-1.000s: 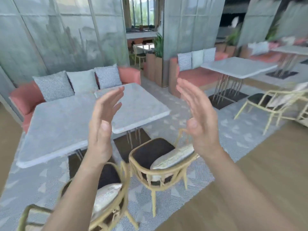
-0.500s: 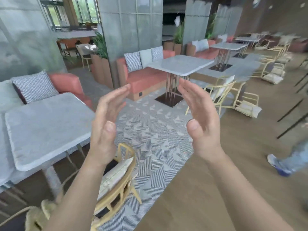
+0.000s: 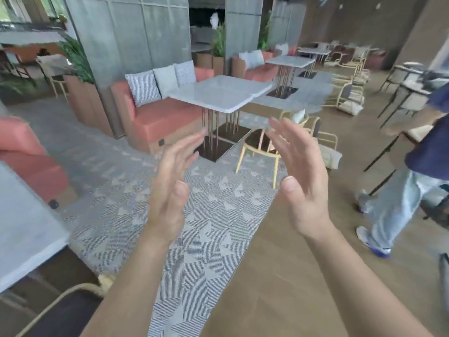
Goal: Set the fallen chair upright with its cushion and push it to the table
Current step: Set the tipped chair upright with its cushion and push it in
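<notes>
Left hand (image 3: 167, 190) and right hand (image 3: 305, 188) are raised mid-frame, fingers spread, palms facing, holding nothing. The fallen chair (image 3: 326, 145) lies right of centre with its cushion (image 3: 332, 157), near the counter (image 3: 218, 93).

Both forearms reach forward, the left hand (image 3: 170, 190) and right hand (image 3: 301, 183) raised apart, palms facing, fingers straight, holding nothing.

A single wide-angle camera on the person's head faces forward and down, left hand (image 3: 167, 198) and right hand (image 3: 303, 188) close before it, the patterned rug (image 3: 213, 215) stretching beyond
</notes>
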`<state>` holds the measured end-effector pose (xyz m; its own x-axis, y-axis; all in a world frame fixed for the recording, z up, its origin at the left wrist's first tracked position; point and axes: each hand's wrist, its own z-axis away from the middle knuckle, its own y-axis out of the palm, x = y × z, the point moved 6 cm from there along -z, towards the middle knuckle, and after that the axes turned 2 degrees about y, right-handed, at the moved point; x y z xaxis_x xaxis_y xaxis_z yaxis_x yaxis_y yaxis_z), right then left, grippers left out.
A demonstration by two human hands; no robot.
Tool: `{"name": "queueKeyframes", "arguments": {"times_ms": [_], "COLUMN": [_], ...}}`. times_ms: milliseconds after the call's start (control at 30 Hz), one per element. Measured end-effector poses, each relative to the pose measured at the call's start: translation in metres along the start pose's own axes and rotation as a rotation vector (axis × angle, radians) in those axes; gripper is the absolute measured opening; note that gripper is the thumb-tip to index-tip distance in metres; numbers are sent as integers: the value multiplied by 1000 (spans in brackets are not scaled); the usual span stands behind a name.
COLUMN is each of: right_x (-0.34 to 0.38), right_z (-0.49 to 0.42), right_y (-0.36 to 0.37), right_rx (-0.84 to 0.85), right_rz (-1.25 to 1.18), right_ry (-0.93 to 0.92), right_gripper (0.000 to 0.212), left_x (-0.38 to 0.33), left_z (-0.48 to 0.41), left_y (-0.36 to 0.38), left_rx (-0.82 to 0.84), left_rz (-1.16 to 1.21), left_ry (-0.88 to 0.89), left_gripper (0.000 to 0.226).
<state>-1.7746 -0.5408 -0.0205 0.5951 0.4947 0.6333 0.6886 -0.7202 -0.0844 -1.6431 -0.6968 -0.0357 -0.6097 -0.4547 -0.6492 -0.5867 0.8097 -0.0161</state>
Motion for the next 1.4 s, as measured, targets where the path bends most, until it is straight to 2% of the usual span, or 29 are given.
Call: {"name": "queueKeyframes", "arguments": {"times_ms": [233, 400, 700, 933, 1233, 1400], "right_x": [-86, -159, -246, -314, -446, -513], "right_z": [-65, -107, -200, -252, -334, -387], "right_y": [-99, -179, -322, -395, -482, -543], "right_rx": [-71, -81, -23, -20, 15, -6], "right_rz": [118, 118, 72, 70, 108, 118], "right_ry": [-55, -62, -86, -142, -139, -135], "right_gripper": [83, 86, 88, 87, 90, 84], "left_x": [111, 184, 263, 332, 467, 541], "left_z": [-111, -163, -264, -330, -419, -486], "left_y": [83, 153, 269, 335, 404, 451], "left_rx": [74, 95, 13, 32, -2, 0], "left_rz": [100, 92, 61, 49, 80, 132], "left_ry": [17, 17, 21, 34, 42, 39], "left_gripper": [74, 74, 75, 72, 74, 73]}}
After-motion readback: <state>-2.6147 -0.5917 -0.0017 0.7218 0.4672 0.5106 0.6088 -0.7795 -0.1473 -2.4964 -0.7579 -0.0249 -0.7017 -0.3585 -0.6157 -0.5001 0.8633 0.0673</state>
